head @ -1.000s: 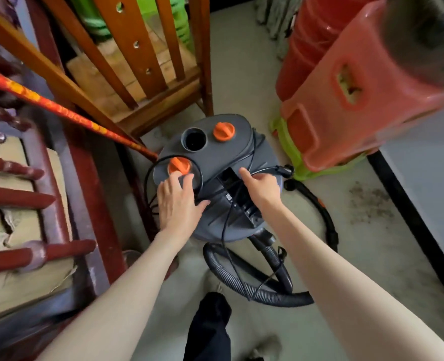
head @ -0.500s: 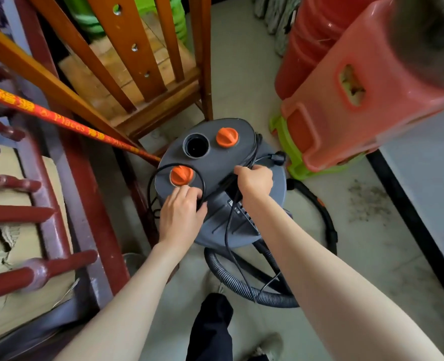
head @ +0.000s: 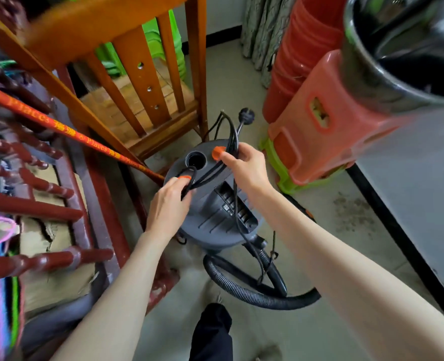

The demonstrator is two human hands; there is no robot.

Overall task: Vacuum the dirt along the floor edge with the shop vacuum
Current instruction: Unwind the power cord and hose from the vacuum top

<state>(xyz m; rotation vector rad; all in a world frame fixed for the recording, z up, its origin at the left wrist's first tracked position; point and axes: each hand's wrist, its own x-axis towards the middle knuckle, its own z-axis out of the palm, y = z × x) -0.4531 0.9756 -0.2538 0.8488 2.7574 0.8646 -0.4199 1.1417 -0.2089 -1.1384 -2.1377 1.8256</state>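
head view: the shop vacuum (head: 215, 214) is being seen at the centre of the frame, standing on the floor (head: 319, 256) between a wooden chair (head: 142, 100) at upper left and a stack of red stools (head: 327, 121) at upper right. its black power cord (head: 232, 142) is being lifted off the grey lid, the bundle's long axis running from centre-left up toward the top of the frame, with the plug (head: 246, 116) sticking out at the upper end. the upper part of the bundle is being pinched by the right hand (head: 244, 165), thumb and fingers curled round the strands, just beside an orange knob (head: 219, 152). the lower loop is being gripped by the left hand (head: 168, 207), fingers curled over it at the second orange knob, mostly hidden. the plug end is lying above and beyond the right hand's fingers, so that hand is judged the nearer one for freeing it. the ribbed hose (head: 241, 287) is lying coiled on the floor below the vacuum. a dirt patch (head: 353, 212) is being seen at the right, along the black baseboard (head: 398, 230), well apart from the vacuum; suction is judged not yet begun.
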